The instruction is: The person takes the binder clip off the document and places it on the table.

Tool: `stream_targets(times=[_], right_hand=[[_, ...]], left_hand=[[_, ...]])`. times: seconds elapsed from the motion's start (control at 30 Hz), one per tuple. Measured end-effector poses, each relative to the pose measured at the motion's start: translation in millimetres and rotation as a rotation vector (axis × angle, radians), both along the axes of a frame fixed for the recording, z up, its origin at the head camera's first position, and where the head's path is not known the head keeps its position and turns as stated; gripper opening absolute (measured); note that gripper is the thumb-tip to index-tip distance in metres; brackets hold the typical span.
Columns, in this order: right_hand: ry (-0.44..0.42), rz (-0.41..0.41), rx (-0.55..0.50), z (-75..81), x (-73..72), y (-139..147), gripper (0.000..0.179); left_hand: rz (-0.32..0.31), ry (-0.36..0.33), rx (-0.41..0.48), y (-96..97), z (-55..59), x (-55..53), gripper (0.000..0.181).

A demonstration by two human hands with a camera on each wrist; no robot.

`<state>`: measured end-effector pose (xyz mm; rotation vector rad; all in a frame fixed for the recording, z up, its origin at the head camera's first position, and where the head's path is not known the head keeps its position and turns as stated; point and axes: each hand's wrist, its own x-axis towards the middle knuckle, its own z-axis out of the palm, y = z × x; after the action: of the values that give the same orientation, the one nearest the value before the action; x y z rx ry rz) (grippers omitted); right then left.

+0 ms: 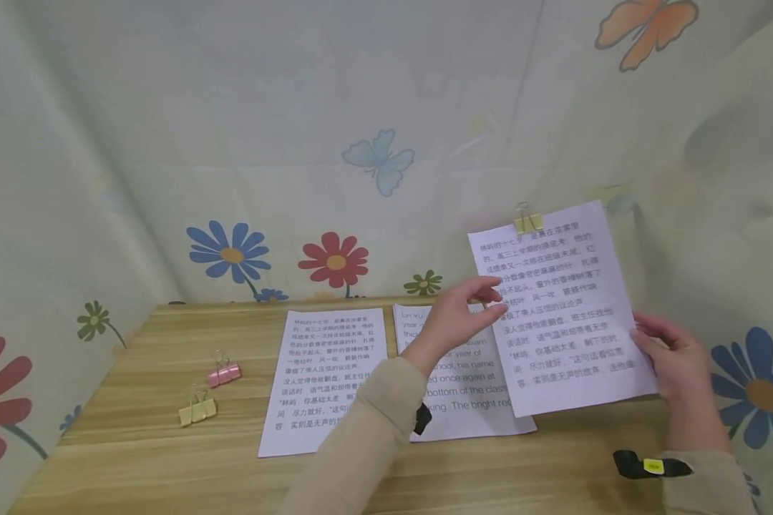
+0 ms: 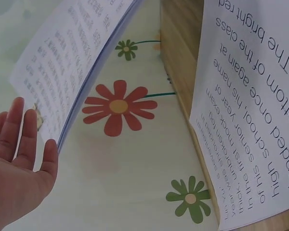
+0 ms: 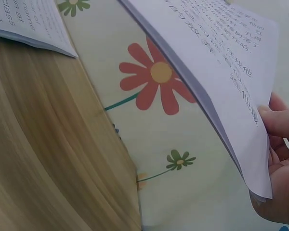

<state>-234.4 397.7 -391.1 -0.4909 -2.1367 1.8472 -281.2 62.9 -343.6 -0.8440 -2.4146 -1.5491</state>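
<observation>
My right hand (image 1: 666,350) grips the right edge of a stack of printed sheets (image 1: 567,315), thumb on the front, and holds it up tilted above the table. A yellow binder clip (image 1: 528,222) sits on the stack's top edge. My left hand (image 1: 460,311) is by the stack's left edge; in the left wrist view its fingers (image 2: 26,139) are spread and hold nothing. Whether they touch the paper I cannot tell. Under and left of the raised stack lies a stack of English print (image 1: 464,422), partly hidden by my left hand and the raised sheets.
Another stack of Chinese print (image 1: 328,357) lies left of the English one, its lower right covered by my left sleeve. Farther left on the wooden table (image 1: 135,465) are a pink binder clip (image 1: 224,374) and a yellow binder clip (image 1: 197,411). A flowered curtain (image 1: 283,200) hangs behind.
</observation>
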Motion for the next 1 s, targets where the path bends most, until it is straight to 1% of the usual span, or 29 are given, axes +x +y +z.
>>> stream_targets(times=[0.1, 0.23, 0.4, 0.5, 0.6, 0.67, 0.77, 0.83, 0.93, 1.0], right_hand=[[0.025, 0.036, -0.023, -4.9, 2.1, -5, 0.036], [0.040, 0.053, -0.063, -9.9, 3.7, -14, 0.035], [0.073, 0.059, -0.099, -13.9, 4.8, -25, 0.033], [0.097, 0.074, -0.138, -16.8, 5.4, -31, 0.031], [0.150, 0.085, -0.144, -21.0, 4.6, -36, 0.031], [0.204, 0.094, -0.152, -24.7, 3.3, -40, 0.030], [0.279, 0.121, -0.156, -30.0, 1.7, -45, 0.030], [0.318, 0.137, -0.177, -32.8, 1.1, -49, 0.030], [0.345, 0.161, -0.207, -34.0, 0.9, -52, 0.031], [0.350, 0.174, -0.229, -32.9, 0.4, -51, 0.031]], left_hand=[[0.022, 0.007, 0.013, -1.5, 7.6, -3.1, 0.045], [0.050, 0.022, 0.030, -5.0, 16.6, -7.0, 0.045], [0.086, 0.087, 0.031, -10.5, 24.6, -13.3, 0.045], [0.109, 0.127, 0.035, -13.9, 29.7, -16.8, 0.045], [0.137, 0.161, 0.034, -18.8, 35.7, -19.1, 0.044], [0.154, 0.181, 0.037, -22.5, 39.9, -20.4, 0.044], [0.172, 0.193, 0.043, -28.2, 45.6, -23.0, 0.045], [0.181, 0.202, 0.051, -31.5, 49.4, -25.1, 0.046], [0.193, 0.197, 0.063, -34.3, 55.8, -29.1, 0.047], [0.204, 0.174, 0.067, -33.4, 62.3, -30.1, 0.048]])
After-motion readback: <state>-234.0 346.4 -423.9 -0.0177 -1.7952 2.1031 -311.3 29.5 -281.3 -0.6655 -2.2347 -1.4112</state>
